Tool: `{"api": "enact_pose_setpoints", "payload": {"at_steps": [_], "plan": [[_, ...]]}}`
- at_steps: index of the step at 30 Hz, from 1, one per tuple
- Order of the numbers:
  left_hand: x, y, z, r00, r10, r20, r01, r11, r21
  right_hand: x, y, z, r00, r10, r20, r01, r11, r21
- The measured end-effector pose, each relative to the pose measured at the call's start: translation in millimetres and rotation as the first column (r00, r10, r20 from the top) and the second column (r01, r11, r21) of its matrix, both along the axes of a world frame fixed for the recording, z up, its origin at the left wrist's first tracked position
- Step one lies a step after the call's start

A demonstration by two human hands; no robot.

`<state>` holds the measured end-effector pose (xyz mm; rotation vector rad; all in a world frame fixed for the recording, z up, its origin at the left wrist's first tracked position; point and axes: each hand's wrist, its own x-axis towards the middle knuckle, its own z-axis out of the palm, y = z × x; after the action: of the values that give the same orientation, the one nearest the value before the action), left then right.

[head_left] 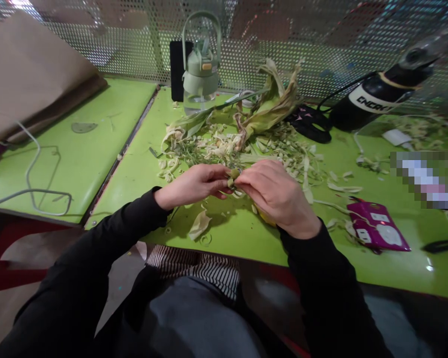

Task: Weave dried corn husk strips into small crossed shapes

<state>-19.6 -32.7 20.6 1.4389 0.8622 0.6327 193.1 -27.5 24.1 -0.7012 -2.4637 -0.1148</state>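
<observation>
Above the front edge of the lime-green worktop (124,188), the left hand (197,185) pinches a small, rounded, olive-green piece (234,174) between thumb and fingers, and the right hand (280,194) has its fingertips drawn together on the piece's other side. Behind them, a loose heap of pale green husk shreds (218,144) spreads toward the back edge, where a pale green, clear-based plastic bottle (201,84) with a looped handle stands upright.
</observation>
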Motion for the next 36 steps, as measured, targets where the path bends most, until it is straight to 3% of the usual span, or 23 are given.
{"api": "enact_pose_setpoints", "payload": {"at_steps": [7, 13, 22, 27, 32, 36], "plan": [[-1.2, -0.7, 3.9, 0.999, -0.015, 0.032, 0.019, 0.994, -0.110, 0.7, 0.5, -1.4, 1.000, 0.000, -0.014, 0.000, 1.000, 0.008], [1.3, -0.3, -1.2, 0.997, -0.007, 0.079, 0.019, 0.986, -0.165, -0.4, -1.3, -9.1, 0.999, 0.008, -0.054, -0.007, 1.000, 0.004], [3.5, -0.6, -2.2, 0.960, 0.124, 0.249, -0.048, 0.955, -0.291, -6.4, -2.5, -5.5, 0.926, -0.167, -0.338, 0.114, 0.979, -0.170], [2.7, -0.2, -3.5, 0.959, 0.127, 0.254, -0.050, 0.956, -0.289, -4.9, -4.1, -3.6, 0.933, -0.159, -0.322, 0.091, 0.972, -0.217], [-2.3, 1.5, -3.9, 0.971, 0.051, 0.235, 0.008, 0.971, -0.240, -1.5, -1.3, -1.8, 0.977, -0.060, -0.205, 0.035, 0.992, -0.123], [-3.4, 1.8, -3.7, 0.977, 0.017, 0.213, 0.032, 0.974, -0.223, -2.1, -3.0, -1.5, 0.987, -0.070, -0.147, 0.056, 0.994, -0.099]]}}
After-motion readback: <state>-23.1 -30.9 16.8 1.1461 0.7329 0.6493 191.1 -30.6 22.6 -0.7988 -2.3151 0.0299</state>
